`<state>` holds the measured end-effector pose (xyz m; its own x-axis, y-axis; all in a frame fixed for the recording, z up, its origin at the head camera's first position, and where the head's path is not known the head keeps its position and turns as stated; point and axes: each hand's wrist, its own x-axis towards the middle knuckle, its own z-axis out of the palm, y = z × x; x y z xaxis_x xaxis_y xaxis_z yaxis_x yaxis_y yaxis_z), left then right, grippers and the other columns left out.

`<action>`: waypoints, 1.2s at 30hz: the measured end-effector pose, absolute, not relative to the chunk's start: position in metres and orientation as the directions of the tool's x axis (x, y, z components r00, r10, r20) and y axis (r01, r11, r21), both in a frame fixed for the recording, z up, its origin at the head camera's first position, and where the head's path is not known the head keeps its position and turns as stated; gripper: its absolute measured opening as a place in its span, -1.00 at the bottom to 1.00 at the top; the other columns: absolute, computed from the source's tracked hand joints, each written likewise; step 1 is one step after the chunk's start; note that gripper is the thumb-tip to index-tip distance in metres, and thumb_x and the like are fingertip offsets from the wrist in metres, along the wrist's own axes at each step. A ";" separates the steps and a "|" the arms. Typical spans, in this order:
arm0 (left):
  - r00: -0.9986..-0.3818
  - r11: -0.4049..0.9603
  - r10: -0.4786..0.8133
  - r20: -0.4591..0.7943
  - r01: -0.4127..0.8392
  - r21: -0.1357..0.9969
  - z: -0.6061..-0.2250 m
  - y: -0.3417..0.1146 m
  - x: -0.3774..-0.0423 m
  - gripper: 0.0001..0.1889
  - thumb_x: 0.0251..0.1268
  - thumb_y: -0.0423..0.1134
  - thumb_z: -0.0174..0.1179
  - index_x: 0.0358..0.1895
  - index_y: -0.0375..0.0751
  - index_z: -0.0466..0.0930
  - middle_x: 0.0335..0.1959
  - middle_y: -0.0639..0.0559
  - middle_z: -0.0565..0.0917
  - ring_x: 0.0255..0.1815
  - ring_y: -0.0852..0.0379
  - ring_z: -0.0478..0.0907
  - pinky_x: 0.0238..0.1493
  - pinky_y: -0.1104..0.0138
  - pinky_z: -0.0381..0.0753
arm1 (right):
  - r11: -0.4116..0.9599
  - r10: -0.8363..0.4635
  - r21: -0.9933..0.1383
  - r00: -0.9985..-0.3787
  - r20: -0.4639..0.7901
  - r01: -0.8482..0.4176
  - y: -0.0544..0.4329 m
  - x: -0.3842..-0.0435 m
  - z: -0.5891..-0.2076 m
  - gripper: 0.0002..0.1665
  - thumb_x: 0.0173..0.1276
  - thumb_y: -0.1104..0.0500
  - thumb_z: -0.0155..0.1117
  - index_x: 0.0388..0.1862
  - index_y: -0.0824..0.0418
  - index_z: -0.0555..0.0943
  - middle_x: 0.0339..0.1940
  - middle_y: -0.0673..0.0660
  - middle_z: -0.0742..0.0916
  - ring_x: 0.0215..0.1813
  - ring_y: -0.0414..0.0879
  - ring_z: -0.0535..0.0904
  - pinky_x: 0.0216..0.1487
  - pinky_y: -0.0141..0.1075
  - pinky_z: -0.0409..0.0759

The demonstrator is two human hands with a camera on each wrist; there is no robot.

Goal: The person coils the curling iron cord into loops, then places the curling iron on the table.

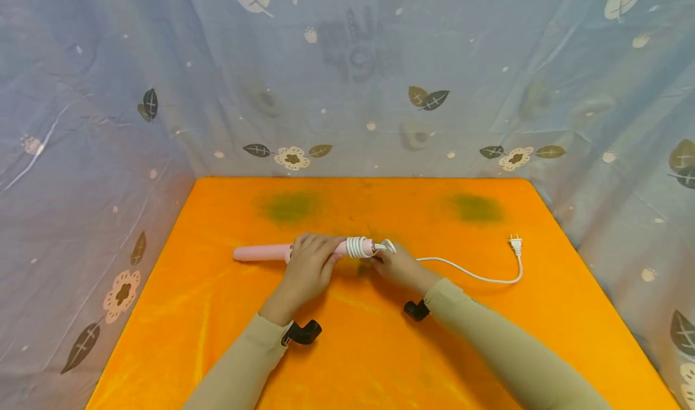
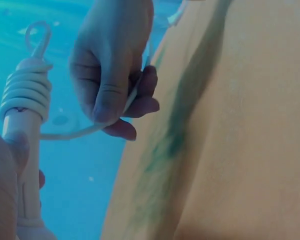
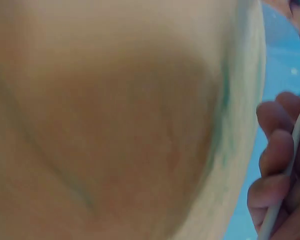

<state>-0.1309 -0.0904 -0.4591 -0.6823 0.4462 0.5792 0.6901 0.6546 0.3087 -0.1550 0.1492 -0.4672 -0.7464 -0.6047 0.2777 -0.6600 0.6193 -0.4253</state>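
Note:
A pink curling iron (image 1: 263,252) lies crosswise in front of me, its barrel toward the left. My left hand (image 1: 311,266) grips it by the handle. White cord (image 1: 355,247) is wound in several turns round the handle's right end, and a small loop stands out past the tip in the left wrist view. Just right of the coils, my right hand (image 1: 402,269) pinches the cord (image 2: 72,135) between thumb and fingers. In the right wrist view the cord (image 3: 296,132) runs across the curled fingers (image 3: 276,152).
From the right hand the loose cord runs right across the orange cloth-covered table (image 1: 347,350) to a white two-pin plug (image 1: 516,244). Two dark green smudges mark the cloth toward the back. A patterned grey-blue curtain (image 1: 347,96) encloses the back and sides.

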 end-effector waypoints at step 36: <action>-0.792 0.757 0.472 0.387 0.589 0.283 -0.481 -0.080 -0.131 -0.67 0.43 -0.15 0.14 0.20 -0.05 0.56 0.00 0.06 0.65 0.05 0.00 0.49 0.24 0.08 0.18 | 0.599 -0.763 0.151 -0.505 0.403 -0.786 0.124 -0.113 -0.406 -0.80 0.21 0.06 0.45 -0.46 0.10 0.61 -0.56 -0.04 0.53 -0.59 -0.19 0.43 -0.61 -0.33 0.47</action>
